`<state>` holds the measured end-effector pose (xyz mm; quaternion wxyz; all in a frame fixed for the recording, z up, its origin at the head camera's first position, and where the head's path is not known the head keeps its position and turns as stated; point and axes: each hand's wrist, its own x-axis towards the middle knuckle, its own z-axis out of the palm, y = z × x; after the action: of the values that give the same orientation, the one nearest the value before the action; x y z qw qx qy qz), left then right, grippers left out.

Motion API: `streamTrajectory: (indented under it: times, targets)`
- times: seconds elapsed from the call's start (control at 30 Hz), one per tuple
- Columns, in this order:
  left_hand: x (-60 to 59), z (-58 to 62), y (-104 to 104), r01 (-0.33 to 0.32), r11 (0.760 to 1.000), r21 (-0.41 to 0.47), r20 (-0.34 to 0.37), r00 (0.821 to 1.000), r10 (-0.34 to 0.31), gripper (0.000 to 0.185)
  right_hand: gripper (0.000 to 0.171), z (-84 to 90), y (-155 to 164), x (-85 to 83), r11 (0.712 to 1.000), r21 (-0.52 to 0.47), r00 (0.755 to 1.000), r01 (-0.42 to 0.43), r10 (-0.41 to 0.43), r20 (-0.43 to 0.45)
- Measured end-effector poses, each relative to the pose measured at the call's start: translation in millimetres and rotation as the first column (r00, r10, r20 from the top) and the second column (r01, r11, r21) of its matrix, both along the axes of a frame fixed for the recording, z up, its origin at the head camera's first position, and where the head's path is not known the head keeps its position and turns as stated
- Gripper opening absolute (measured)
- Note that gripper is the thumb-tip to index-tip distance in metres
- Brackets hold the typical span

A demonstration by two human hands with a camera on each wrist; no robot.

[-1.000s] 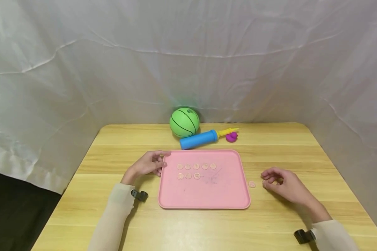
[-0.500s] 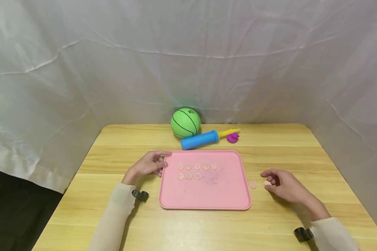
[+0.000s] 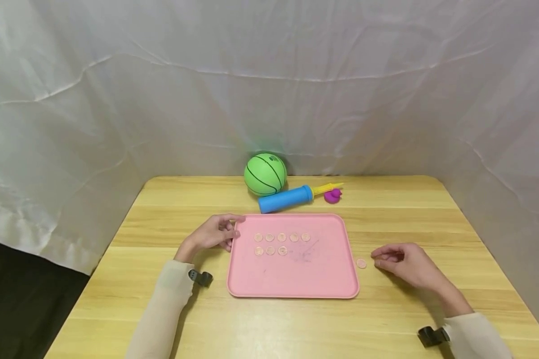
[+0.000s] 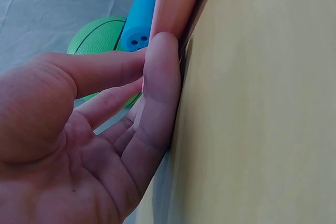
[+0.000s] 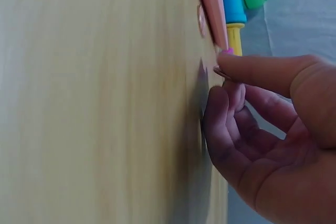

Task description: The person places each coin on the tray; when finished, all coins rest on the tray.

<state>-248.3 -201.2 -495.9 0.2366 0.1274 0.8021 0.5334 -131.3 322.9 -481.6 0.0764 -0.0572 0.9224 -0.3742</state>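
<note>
A pink tray [image 3: 292, 281] lies flat on the wooden table. Several copper-coloured coins [image 3: 281, 237] rest on it in two rows, the front row shorter. My left hand [image 3: 210, 233] grips the tray's left edge near the far corner, thumb and fingers at the rim. My right hand [image 3: 409, 265] is just above the table, right of the tray, pinching a coin [image 5: 221, 72] between thumb and fingertips. That coin shows edge-on in the right wrist view, mostly covered by the fingers. Another coin [image 3: 361, 263] lies on the table between the tray and my right hand.
Behind the tray stand a green ball [image 3: 265, 174] and a blue hand pump [image 3: 285, 199] with a yellow end. A purple rubber duck [image 3: 332, 196] sits beside the pump's tip. A pale grey curtain [image 3: 269, 99] hangs behind the table [image 3: 269, 326].
My right hand has picked up the coin lying under its fingers and moved very slightly left. My left hand, the tray and the coins on it stay put.
</note>
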Motion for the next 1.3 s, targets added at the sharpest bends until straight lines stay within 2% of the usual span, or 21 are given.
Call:
streamTrajectory:
  times: [0.13,0.27,0.4,0.53,0.67,0.77,0.93,1.17,1.3]
  targets:
    - [-0.1,0.6,-0.5,0.004,1.000,-0.017,-0.008,1.000,-0.004,0.053,0.020,1.2,-8.1,-1.5,0.997,-0.072,1.000,-0.017,0.016,-0.008]
    - [0.3,1.0,-0.4,0.011,0.999,-0.034,-0.020,1.000,-0.012,0.053,0.018,0.9,-17.1,-0.9,0.993,-0.100,0.998,-0.056,0.055,-0.014]
    - [-0.1,2.0,-0.2,0.004,0.999,-0.032,-0.026,1.000,-0.005,0.052,0.021,4.0,-24.1,-0.3,0.990,-0.134,0.999,-0.040,0.040,0.000]
    - [0.4,2.9,-0.3,0.005,1.000,-0.031,-0.024,1.000,-0.006,0.051,0.027,10.9,-30.7,0.0,0.978,-0.205,0.999,-0.040,0.043,0.010]
    - [0.9,1.5,-0.2,0.011,0.999,-0.035,-0.024,1.000,-0.012,0.051,0.028,17.0,-41.9,0.5,0.963,-0.259,0.997,-0.071,0.066,-0.025]
    - [1.9,0.8,0.0,0.007,0.999,-0.033,-0.024,1.000,-0.008,0.050,0.028,19.4,-52.6,-1.0,0.958,-0.273,0.996,-0.092,0.084,-0.039]
    - [3.9,-0.7,-1.0,-0.001,0.999,-0.032,-0.023,1.000,0.000,0.049,0.031,22.2,-67.7,-6.4,0.956,-0.271,0.993,-0.116,0.116,-0.015]
    - [4.3,-0.8,-1.1,-0.007,1.000,-0.013,-0.021,1.000,0.007,0.045,0.029,24.3,-81.8,-17.7,0.950,-0.271,0.987,-0.157,0.144,-0.067]
    - [3.3,-0.6,-1.3,-0.006,1.000,-0.007,-0.020,1.000,0.006,0.043,0.029,24.2,-91.2,-22.0,0.945,-0.277,0.985,-0.172,0.163,-0.058]
